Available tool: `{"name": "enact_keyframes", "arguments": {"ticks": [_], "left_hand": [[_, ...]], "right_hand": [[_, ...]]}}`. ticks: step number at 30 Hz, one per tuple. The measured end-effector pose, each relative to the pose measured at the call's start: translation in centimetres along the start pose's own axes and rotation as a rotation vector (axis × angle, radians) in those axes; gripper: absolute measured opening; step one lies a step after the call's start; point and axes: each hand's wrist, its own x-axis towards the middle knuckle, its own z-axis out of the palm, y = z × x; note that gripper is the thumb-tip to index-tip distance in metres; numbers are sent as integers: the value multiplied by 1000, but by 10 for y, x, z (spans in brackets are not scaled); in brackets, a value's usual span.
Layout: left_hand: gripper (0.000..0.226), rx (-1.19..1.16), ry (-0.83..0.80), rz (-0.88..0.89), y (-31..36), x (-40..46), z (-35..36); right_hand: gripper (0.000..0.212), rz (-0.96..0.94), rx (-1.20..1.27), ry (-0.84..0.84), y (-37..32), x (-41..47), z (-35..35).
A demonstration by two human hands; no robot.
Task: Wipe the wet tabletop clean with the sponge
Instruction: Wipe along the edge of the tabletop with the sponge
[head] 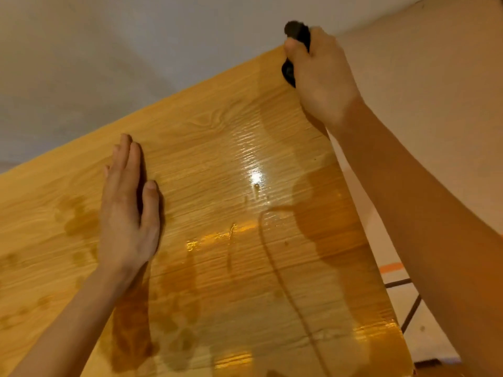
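**Sponge gripped at the far right corner of the wet tabletop**

Sponge, dark and rounded (295,36), sits at the far right corner of the glossy wood-grain tabletop (217,148), clasped in the right hand (321,77), whose fingers curl tightly round it so that only its ends show. The left hand (126,210) lies flat on the tabletop at the left, fingers straight and pressed together, thumb set slightly apart. Wet streaks and dark patches (174,303) spread across the near surface.

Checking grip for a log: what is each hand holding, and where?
Right hand grips the dark sponge around its middle; left hand holds nothing, flat on the tabletop.
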Motion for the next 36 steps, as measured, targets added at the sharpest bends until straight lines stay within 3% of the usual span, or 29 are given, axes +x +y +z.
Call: {"name": "enact_keyframes", "arguments": {"ticks": [4,7,11,17,21,24,29,33,36], "left_hand": [[55,-13,31,7,0,-2,4],[55,-32,32,0,-1,1,3],[56,-19,18,0,-1,3,2],[56,22,14,-6,-2,4,3],[56,21,13,-15,-2,4,3],[57,11,14,-8,-2,3,3],[59,-55,20,-3,-5,4,3],[59,-145,27,19,-15,0,-4],[58,-158,50,-38,-29,-16,-17]], "right_hand": [[37,-353,-339,157,-14,2,8],[40,-481,-608,-39,-22,13,4],[43,-476,-734,-193,-33,17,4],[46,-536,-904,-199,-65,-11,91],[34,-615,-877,-165,-75,-26,141],[35,-538,-866,-266,-66,-14,111],[43,-393,-927,-66,-49,-3,40],[49,-352,-1014,-68,-69,-15,92],[45,-445,-995,-199,-89,-34,159]]}}
